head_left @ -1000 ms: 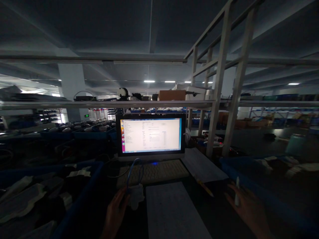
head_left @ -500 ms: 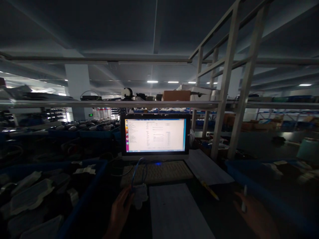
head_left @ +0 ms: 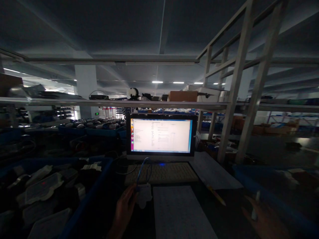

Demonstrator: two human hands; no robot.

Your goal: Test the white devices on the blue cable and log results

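Note:
My left hand (head_left: 126,203) is closed at the end of a blue cable (head_left: 141,171), where it meets a small pale device (head_left: 144,196) lying on the dark bench. The exact grip is dim. At the lower right, my right hand (head_left: 265,215) has a white pen (head_left: 255,205) between thumb and fingers. A printed sheet of paper (head_left: 179,209) lies between the hands. Behind the device is a pale keyboard (head_left: 164,172), and beyond that a lit monitor (head_left: 160,136) shows a window with text and fields.
At left, a blue bin (head_left: 99,179) holds several pale-cased devices, one with a red spot. Another blue bin (head_left: 239,171) stands at right. A yellow pencil-like stick (head_left: 217,196) lies near a second sheet (head_left: 215,171). A shelf (head_left: 149,104) with metal posts crosses above the monitor.
The whole view has shifted, so things sit slightly farther right. Text on the monitor has changed. A red spot now shows on a device in the left bin. Both hands keep their places.

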